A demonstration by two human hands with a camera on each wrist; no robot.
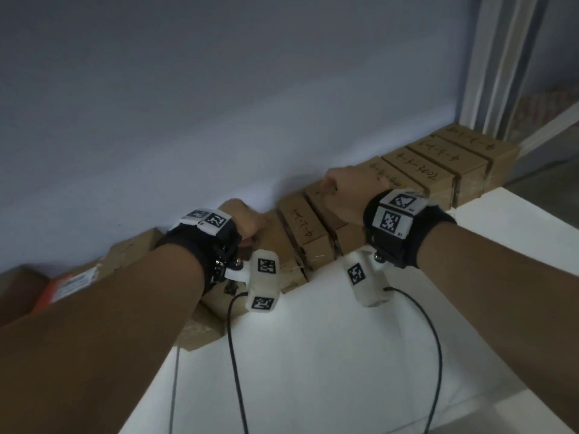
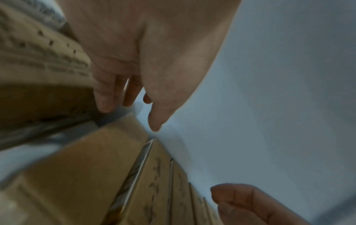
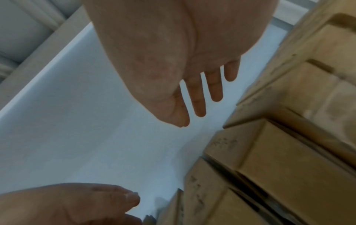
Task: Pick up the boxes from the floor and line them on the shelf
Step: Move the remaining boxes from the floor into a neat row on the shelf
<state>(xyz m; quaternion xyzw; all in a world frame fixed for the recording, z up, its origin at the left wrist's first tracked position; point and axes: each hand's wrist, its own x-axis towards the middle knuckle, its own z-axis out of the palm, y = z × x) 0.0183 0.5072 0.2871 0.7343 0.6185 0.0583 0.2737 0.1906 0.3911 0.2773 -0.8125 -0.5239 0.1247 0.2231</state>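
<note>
A row of brown cardboard boxes (image 1: pixel 416 164) with handwritten marks stands on the white shelf (image 1: pixel 344 355) against the wall. My left hand (image 1: pixel 247 223) hovers over the boxes at the row's left end; in the left wrist view its fingers (image 2: pixel 105 97) hang straight, close to a box top (image 2: pixel 86 152), and hold nothing. My right hand (image 1: pixel 341 192) is above the middle of the row. Its fingers (image 3: pixel 199 105) are spread and empty in the right wrist view, with the boxes (image 3: pixel 269 152) beside them.
A larger box with an orange label (image 1: pixel 69 286) lies at the far left, partly behind my left forearm. The pale wall (image 1: pixel 219 104) backs the row. A window frame (image 1: pixel 501 57) rises at the right end. Bare shelf surface lies in front of the boxes.
</note>
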